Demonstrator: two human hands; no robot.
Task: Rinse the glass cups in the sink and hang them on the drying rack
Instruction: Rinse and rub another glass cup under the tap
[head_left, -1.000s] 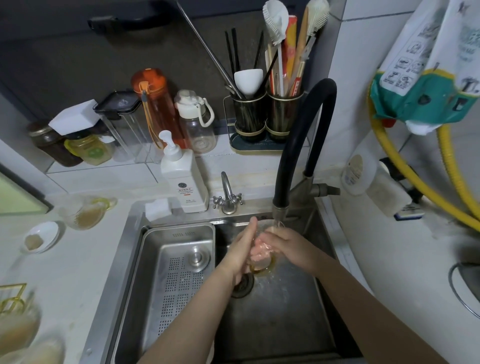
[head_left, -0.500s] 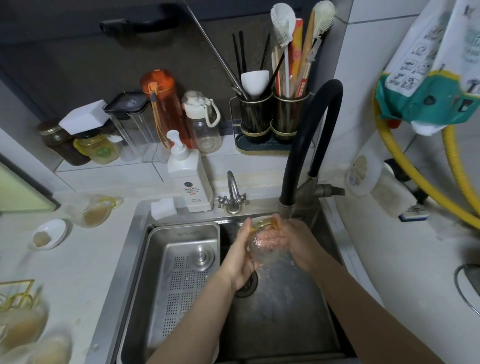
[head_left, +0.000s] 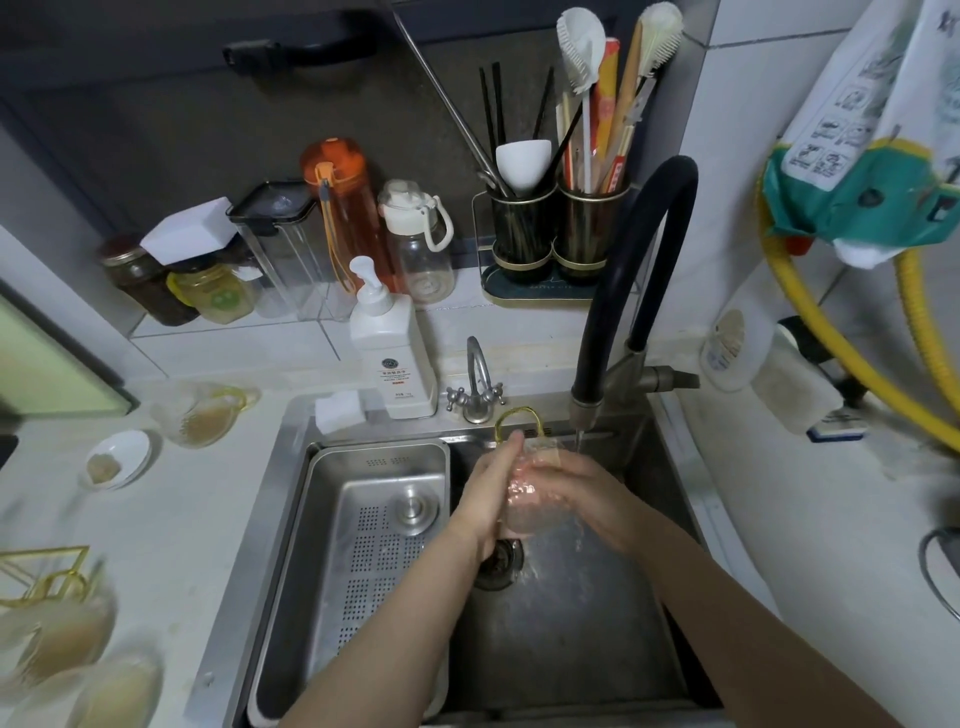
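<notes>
A clear glass cup with a gold handle is held over the sink, just left of the thin water stream from the black faucet. My left hand presses against the cup's left side. My right hand wraps around its right side. The gold handle sticks up behind my left fingertips. Another glass cup with a gold handle lies on the counter to the left. At the lower left, several blurred cups hang on the gold drying rack.
A perforated steel drain tray fills the sink's left half. A white soap dispenser, a small tap and a white sponge line the back edge. A small dish sits left. Bottles, jars and utensil holders stand behind.
The cup has turned in my hands: its gold handle now points up and back instead of down. Both hands stay on it under the faucet. The camera view shifted slightly.
</notes>
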